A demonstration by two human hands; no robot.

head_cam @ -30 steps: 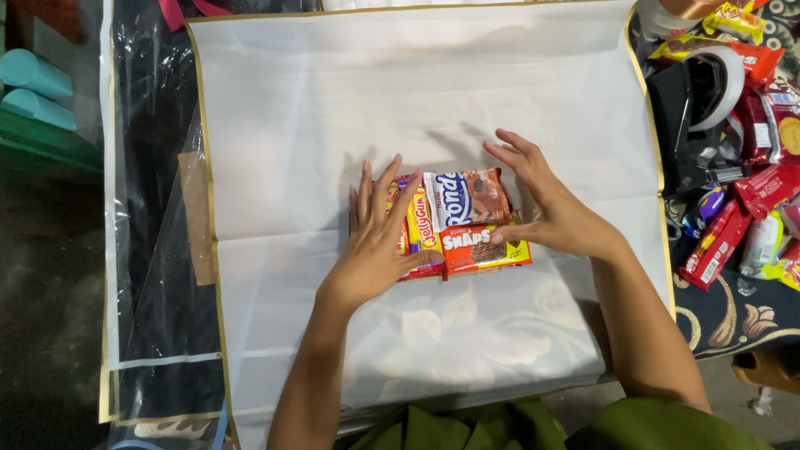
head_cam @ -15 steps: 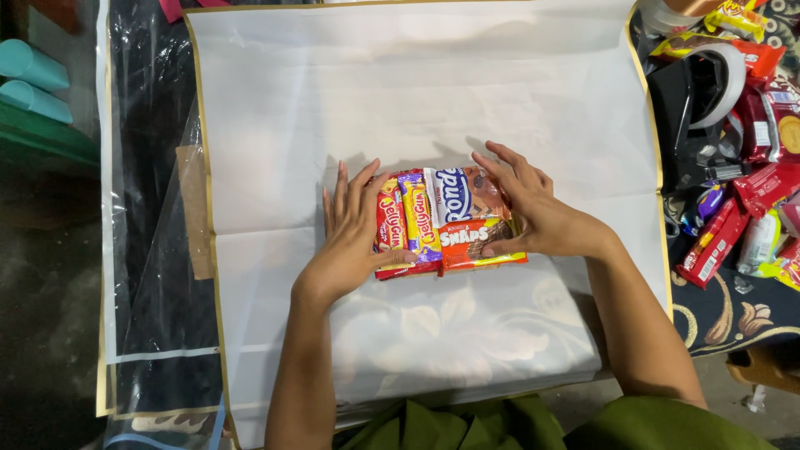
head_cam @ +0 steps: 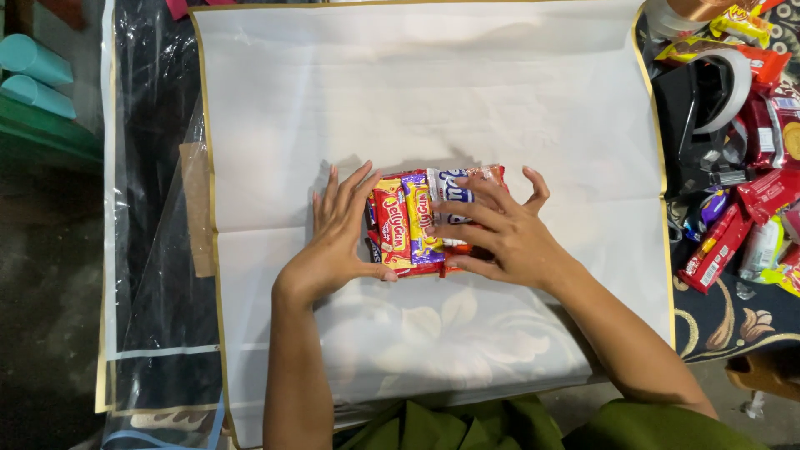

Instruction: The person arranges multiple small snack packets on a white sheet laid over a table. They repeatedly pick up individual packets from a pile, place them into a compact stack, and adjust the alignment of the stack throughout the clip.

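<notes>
Head view: both hands, left hand [head_cam: 337, 237] and right hand [head_cam: 500, 237], rest spread open on the snack packets [head_cam: 417, 218] atop white wrapping paper [head_cam: 417, 92].

Wrapping sheet [head_cam: 433, 92] is showing white, edged in thin gold, with a pale floral print along the near part. Snack packets [head_cam: 417, 221] are showing red, yellow, purple and white. Loose packets [head_cam: 733, 233] at the right are showing mostly red, some yellow and purple. Cloth [head_cam: 725, 321] beneath them is reading dark with cream scrollwork. Rolls [head_cam: 33, 71] at far left are appearing teal.
</notes>
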